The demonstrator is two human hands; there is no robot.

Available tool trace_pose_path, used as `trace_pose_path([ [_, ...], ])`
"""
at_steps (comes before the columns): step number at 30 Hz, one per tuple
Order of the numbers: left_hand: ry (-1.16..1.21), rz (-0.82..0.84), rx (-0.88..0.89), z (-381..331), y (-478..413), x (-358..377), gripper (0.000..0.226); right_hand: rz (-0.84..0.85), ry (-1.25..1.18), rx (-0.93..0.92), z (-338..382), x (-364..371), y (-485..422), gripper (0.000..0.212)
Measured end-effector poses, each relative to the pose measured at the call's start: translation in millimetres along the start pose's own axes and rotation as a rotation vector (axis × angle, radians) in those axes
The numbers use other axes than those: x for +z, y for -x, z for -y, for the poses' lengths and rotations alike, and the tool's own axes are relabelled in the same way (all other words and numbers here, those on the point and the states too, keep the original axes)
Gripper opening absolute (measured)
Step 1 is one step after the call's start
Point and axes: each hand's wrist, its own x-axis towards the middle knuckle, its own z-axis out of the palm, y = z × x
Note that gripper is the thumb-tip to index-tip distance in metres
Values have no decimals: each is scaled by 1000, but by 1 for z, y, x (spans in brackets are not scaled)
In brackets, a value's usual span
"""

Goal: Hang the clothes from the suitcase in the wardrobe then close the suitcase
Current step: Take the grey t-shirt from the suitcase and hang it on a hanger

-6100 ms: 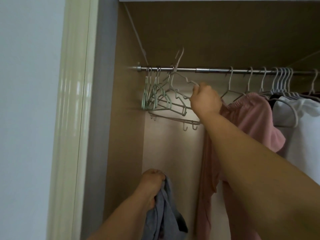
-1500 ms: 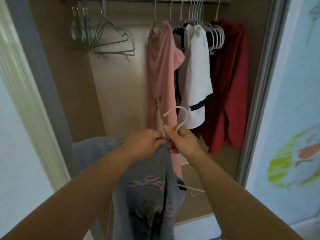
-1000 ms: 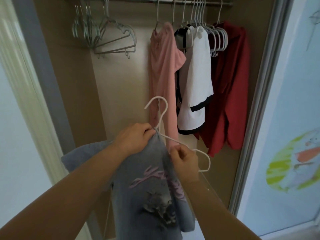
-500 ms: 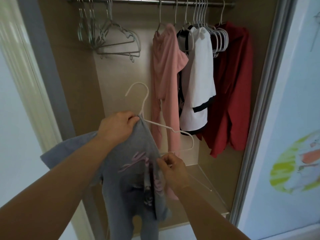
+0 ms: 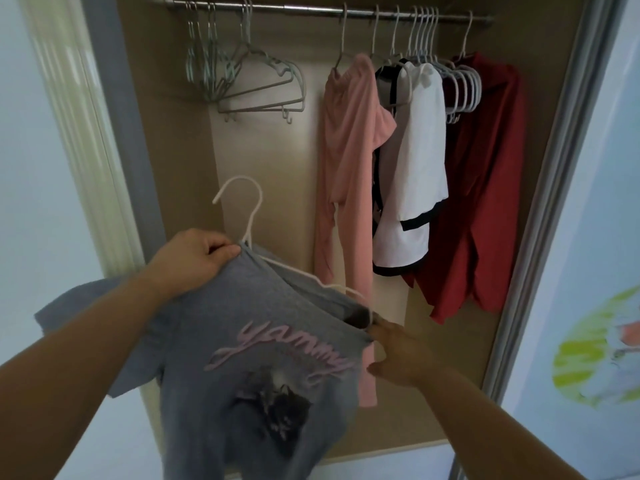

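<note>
The grey T-shirt [image 5: 263, 341] in the left hand [image 5: 194, 261] is soft matt knit cloth with pink lettering that looks raised, and the white hanger [image 5: 249, 216] just above that hand has a smooth, faintly glossy coat. Well above both hands the rail [image 5: 311, 10] is bright polished metal. It carries smooth, dull grey-green empty hangers [image 5: 256, 84] above the left hand, and above the right hand [image 5: 398, 355] a pink garment [image 5: 346, 168], a white top [image 5: 415, 168] and a red garment [image 5: 485, 185], all matt cloth. Behind the hands the wardrobe back panel [image 5: 270, 150] is matt beige board, and the door frame [image 5: 76, 116] left of the left hand is glossy, ridged cream.
</note>
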Motion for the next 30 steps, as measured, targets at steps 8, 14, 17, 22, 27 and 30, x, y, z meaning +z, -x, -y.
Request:
trace_pose_path([
  [8,-118,-114,57,0,11,26,28,-427,-336,-71,30,-42,-19,19],
  [14,288,-174,22,7,4,35,28,-495,-514,132,33,-77,-26,33],
  [17,324,-198,27,7,1,30,34,-333,-350,111,37,-89,-25,16],
  [22,320,-145,49,-4,-2,34,31,-238,7,-83,65,-101,-25,35],
  [27,304,-125,104,-18,-1,35,27,-262,134,-174,75,-108,-25,33],
  [30,153,-12,96,-4,-2,25,31,-398,131,-120,59,-120,-21,37],
])
